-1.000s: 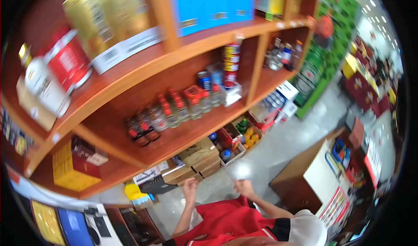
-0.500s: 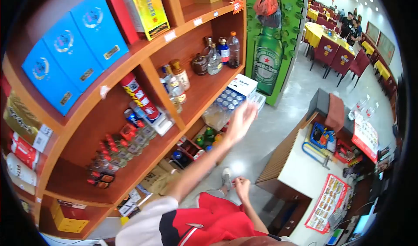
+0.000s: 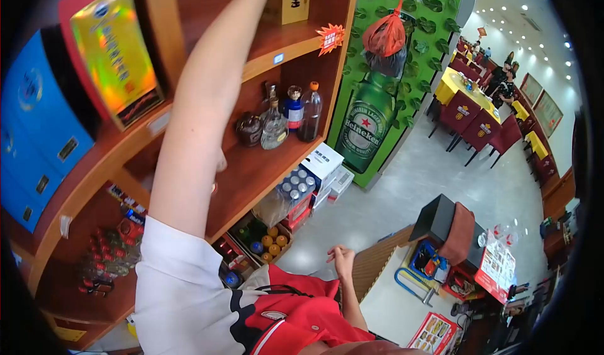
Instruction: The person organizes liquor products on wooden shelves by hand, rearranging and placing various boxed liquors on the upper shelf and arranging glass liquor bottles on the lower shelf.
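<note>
Standing upright: gold box (image 3: 296, 3) near raised left arm (image 3: 211, 78).

Restaurant, service corner. Yellow-clothed dining tables (image 3: 446, 88) and maroon high-backed chairs (image 3: 459, 111) in bright hall beyond; tall green Heineken panel (image 3: 368, 125); brown wooden shelving (image 3: 277, 160) with clear, blue and brown bottles (image 3: 274, 128); white-topped bench (image 3: 382, 299) with red-bordered food-picture sheet (image 3: 434, 335).

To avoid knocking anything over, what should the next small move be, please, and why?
Perhaps tilt the head up slightly: the raised bare left forearm appears beside the gold rectangular box with black lettering, but the left hand is beyond the picture's top edge, so its fingers can't be checked.
</note>
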